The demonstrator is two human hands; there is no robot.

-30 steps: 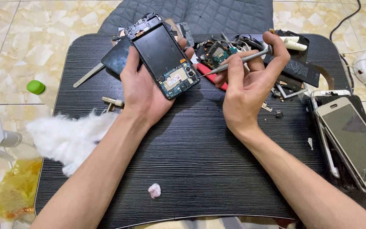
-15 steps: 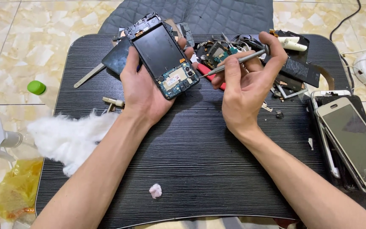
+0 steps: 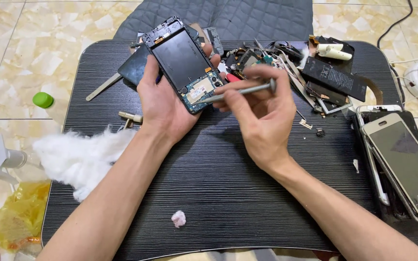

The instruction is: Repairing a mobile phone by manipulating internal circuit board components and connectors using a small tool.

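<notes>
Right hand [image 3: 262, 113] grips a slim metal tool [image 3: 238, 92], its tip now brought down onto the exposed circuit board at the lower end of the opened phone [image 3: 182, 60]; a second ago the tool was held clear. Left hand [image 3: 163, 104] clasps the phone above the black table [image 3: 209, 183], cotton wad [image 3: 81, 157] and spare phones [image 3: 407, 164] lying aside.

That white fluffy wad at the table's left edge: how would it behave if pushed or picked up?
The cotton wad looks loose and wispy, so it would probably squash and drag rather than slide whole. It likely weighs almost nothing. Strands may tear off, as the small pink-white tuft lying apart on the table suggests.
</notes>
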